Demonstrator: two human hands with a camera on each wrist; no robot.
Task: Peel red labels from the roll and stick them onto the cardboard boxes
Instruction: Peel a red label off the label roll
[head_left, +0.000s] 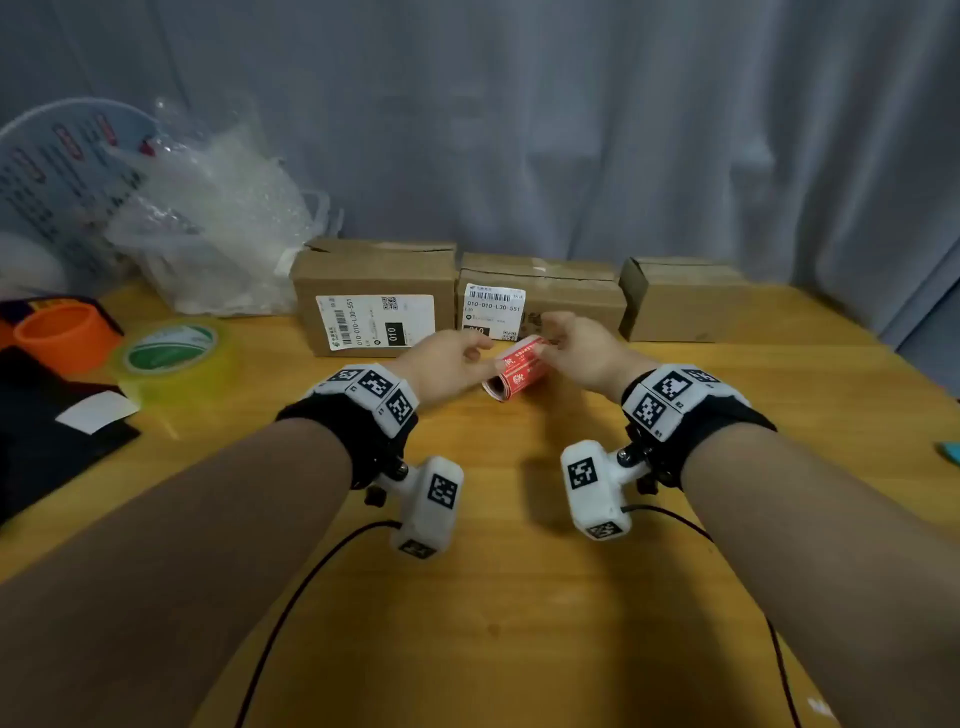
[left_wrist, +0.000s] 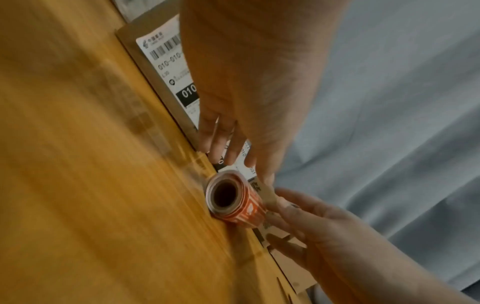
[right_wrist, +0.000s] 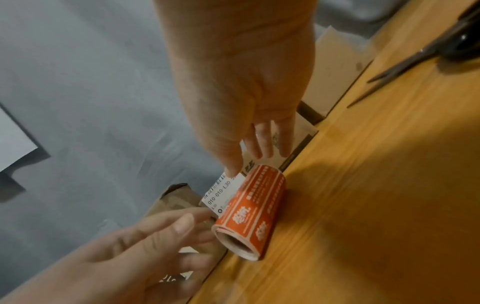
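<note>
The roll of red labels (head_left: 519, 370) (left_wrist: 235, 200) (right_wrist: 255, 209) lies on its side on the wooden table (head_left: 519, 597), just in front of three cardboard boxes: left (head_left: 374, 280), middle (head_left: 576, 301), right (head_left: 680, 306). The left and middle boxes carry white shipping labels. My left hand (head_left: 457, 358) (right_wrist: 166, 236) reaches the roll's near end with straight fingers (left_wrist: 221, 148). My right hand (head_left: 574, 338) (left_wrist: 311, 216) hovers at the far end, its fingertips (right_wrist: 259, 148) relaxed and touching or almost touching the roll. Neither hand visibly grips it.
At the left stand a clear tape roll (head_left: 171, 358), an orange cup (head_left: 62, 332), bubble wrap (head_left: 208, 223) and a dark cloth with white paper (head_left: 98, 410). Scissors (right_wrist: 415, 59) lie to the right. Grey curtain (head_left: 571, 130) hangs behind the boxes.
</note>
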